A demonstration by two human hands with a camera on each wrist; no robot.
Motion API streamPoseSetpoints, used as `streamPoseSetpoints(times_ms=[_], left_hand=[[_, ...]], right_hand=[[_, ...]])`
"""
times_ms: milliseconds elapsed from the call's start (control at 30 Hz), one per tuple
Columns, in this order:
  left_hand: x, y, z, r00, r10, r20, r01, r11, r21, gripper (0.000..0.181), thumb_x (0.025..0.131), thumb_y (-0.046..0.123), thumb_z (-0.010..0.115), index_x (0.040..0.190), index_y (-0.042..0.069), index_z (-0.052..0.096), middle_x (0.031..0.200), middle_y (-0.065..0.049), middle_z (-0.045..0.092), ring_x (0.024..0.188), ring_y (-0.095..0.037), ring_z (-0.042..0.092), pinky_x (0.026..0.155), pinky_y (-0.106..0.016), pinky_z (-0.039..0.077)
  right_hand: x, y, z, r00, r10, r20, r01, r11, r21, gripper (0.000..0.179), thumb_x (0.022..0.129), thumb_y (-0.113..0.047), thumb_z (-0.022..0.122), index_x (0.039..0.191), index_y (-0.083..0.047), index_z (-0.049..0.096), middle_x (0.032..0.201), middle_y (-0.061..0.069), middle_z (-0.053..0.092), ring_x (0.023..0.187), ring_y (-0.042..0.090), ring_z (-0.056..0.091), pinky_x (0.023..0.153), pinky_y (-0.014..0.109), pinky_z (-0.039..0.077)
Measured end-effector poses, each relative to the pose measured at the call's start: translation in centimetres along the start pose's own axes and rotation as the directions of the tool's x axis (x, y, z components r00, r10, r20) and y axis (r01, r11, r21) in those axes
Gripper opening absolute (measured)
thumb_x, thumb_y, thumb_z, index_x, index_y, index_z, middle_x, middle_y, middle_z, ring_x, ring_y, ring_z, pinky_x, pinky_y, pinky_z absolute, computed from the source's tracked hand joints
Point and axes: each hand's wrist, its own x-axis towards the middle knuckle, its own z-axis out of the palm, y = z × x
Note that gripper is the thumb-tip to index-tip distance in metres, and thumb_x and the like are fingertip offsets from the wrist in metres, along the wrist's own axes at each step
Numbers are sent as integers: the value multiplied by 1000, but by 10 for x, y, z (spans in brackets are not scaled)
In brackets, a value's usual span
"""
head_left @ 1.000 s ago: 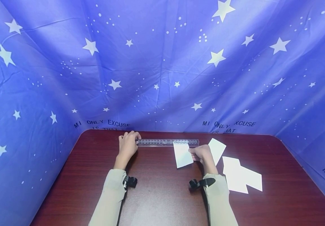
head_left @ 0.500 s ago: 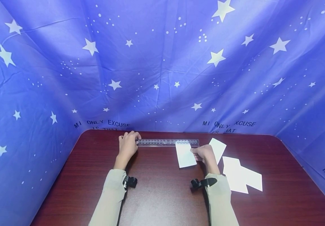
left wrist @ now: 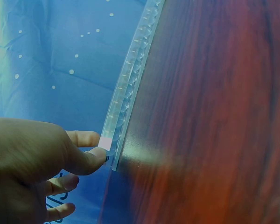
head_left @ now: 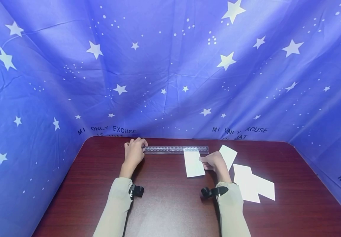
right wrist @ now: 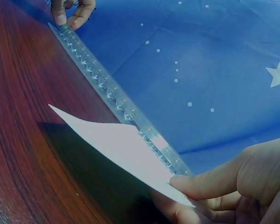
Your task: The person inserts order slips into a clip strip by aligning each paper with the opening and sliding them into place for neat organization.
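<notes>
Clear strip [head_left: 164, 150], just one, sits far on the reddish table [head_left: 170, 204] before starry blue cloth [head_left: 158, 70]; left hand [head_left: 134, 152] pinches its left end, right hand [head_left: 214, 160] one white card [head_left: 194, 164]; at least three loose cards [head_left: 248, 187] lie right.

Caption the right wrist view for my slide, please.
Right hand pinching a white card at a clear strip whose far end the left hand holds.

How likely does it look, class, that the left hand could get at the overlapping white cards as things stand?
Probably not: the left hand pinches one end of the clear strip, and the right hand and sleeve lie between it and the overlapping white cards.
</notes>
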Motion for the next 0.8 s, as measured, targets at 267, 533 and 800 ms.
streamPoseSetpoints(times_ms=[267, 533, 800], left_hand=[[0, 0, -1, 1000, -5, 6, 5, 1000, -5, 22, 84, -6, 70, 96, 13, 71, 96, -6, 66, 96, -30, 57, 89, -50, 37], [0, 0, 0, 1000, 0, 2, 0, 1000, -5, 23, 83, -6, 71, 95, 14, 70, 97, -5, 67, 96, -30, 57, 90, -51, 37], [0, -2, 1, 1000, -4, 2, 4, 1000, -2, 24, 83, -6, 71, 96, 14, 70, 99, -5, 68, 98, -30, 57, 91, -50, 37]], right_hand=[[2, 0, 2, 1000, 20, -23, -20, 1000, 12, 20, 89, 2, 70, 71, -1, 61, 52, -1, 56, 43, 5, 55, 47, 20, 53], [4, 1, 1, 999, 33, -35, -31, 999, 35, 22, 88, 4, 70, 68, -1, 61, 50, -1, 57, 41, 5, 56, 46, 21, 53], [5, 3, -3, 999, 33, -37, -31, 999, 44, 23, 88, 4, 70, 68, -2, 61, 51, -1, 57, 42, 5, 56, 47, 21, 53]])
